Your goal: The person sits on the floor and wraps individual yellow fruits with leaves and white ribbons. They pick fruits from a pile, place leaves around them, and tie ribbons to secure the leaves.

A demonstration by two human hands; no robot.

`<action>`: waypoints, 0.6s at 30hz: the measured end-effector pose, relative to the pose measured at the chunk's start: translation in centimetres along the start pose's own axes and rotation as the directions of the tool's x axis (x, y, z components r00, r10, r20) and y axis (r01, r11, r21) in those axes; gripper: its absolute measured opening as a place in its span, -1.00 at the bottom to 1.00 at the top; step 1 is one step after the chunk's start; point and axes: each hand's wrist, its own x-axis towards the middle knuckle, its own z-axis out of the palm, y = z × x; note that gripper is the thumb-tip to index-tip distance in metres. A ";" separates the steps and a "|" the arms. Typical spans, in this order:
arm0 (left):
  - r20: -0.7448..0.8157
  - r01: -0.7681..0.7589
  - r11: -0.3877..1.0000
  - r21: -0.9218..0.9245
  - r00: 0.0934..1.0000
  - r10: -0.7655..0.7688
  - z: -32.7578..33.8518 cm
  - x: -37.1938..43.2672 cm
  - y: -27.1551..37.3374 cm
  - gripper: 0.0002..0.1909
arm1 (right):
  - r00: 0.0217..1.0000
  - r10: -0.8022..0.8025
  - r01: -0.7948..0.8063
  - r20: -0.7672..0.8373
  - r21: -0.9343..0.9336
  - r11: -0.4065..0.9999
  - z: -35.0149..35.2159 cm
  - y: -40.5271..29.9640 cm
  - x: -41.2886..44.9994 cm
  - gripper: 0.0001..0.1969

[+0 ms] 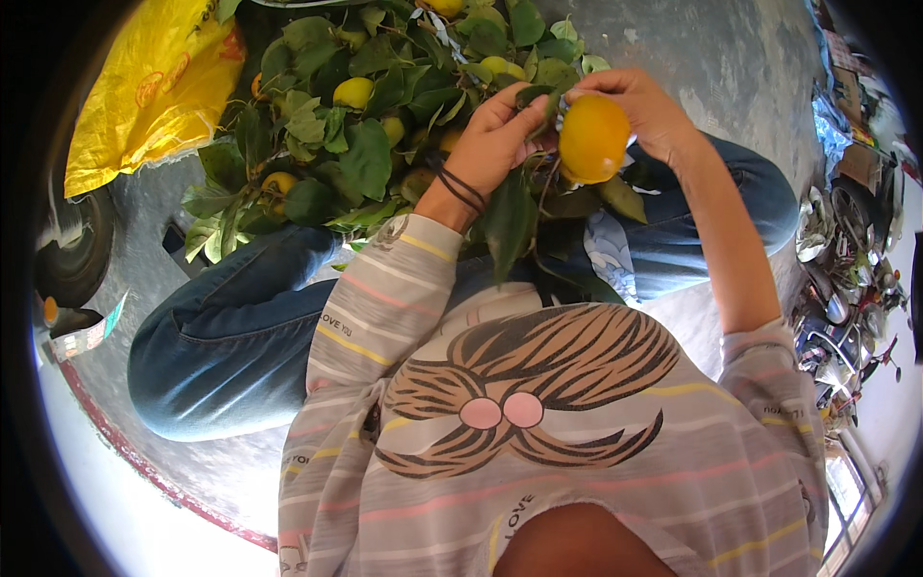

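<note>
A large orange-yellow fruit (594, 138), probably a persimmon, hangs between my two hands in front of my lap. My left hand (497, 130), with dark bands around its wrist, pinches a leafy stem left of the fruit. Behind the fruit's upper right side is my right hand (642, 108), its fingers bent at the stem and a bit of pale cloth. The fruit hides part of that grip. Below it, a pale blue patterned cloth strip (609, 249) hangs over my lap. Long green leaves (510, 223) droop beneath my left hand.
A heap of leafy branches (368, 159) with several yellow fruits (353, 93) lies before my crossed legs. A yellow woven sack (159, 86) is at the upper left, above a wheel (76, 245). A dark flat object (180, 249) lies near my left knee. Parked motorbikes (844, 296) line the right.
</note>
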 end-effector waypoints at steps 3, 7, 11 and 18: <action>-0.143 -0.020 0.998 -0.065 0.990 0.010 -0.8 0.1 -1.4 -0.79 | 0.973 0.066 -0.031 -0.220 0.160 0.987 2.7 1.5 -1.7 -0.80; -0.294 0.090 0.985 -0.150 0.947 -0.131 -1.3 0.0 -3.3 -0.80 | 0.877 -0.176 0.119 -0.447 -0.154 0.981 4.6 5.4 -3.2 -0.78; -0.329 0.059 0.987 -0.150 0.938 -0.106 -1.8 -0.1 -4.0 -0.80 | 0.810 -0.214 0.061 -0.546 -0.284 0.957 6.1 5.4 -4.4 -0.79; -0.318 -0.042 0.989 -0.143 0.948 -0.005 0.7 -1.1 -2.5 -0.87 | 0.788 -0.420 -0.016 -0.451 -0.697 0.717 9.1 -0.3 -7.5 -0.87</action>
